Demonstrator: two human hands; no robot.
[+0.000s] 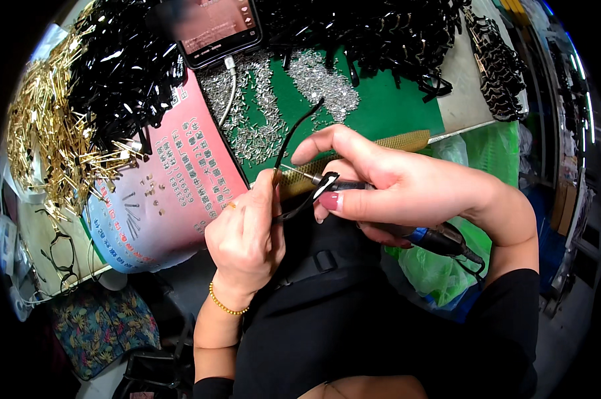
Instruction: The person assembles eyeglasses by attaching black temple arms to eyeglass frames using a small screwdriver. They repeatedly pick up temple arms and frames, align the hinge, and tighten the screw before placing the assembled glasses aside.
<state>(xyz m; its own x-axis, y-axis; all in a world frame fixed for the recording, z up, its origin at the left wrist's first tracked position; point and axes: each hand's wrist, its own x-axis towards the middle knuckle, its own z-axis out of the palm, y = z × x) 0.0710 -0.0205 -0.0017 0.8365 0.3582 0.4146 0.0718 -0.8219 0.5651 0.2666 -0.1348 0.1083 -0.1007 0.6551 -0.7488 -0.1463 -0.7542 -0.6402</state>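
My left hand pinches a black eyeglass frame piece, its slim curved temple rising past the fingertips. In my right hand lies a corded electric screwdriver, black with a blue band. Its thin metal bit points left, close to my left fingertips. Thumb and fingers of the right hand are also around a glossy black part by the screwdriver's front end; whether they grip it I cannot tell. Small silver screws and more silver pieces are spread on the green mat beyond my hands.
A phone with a white cable lies at the back. Black temples and gold ones are heaped left. A pink-blue printed sheet covers the near left. Yellow mesh lines the front edge; a green plastic bag hangs right.
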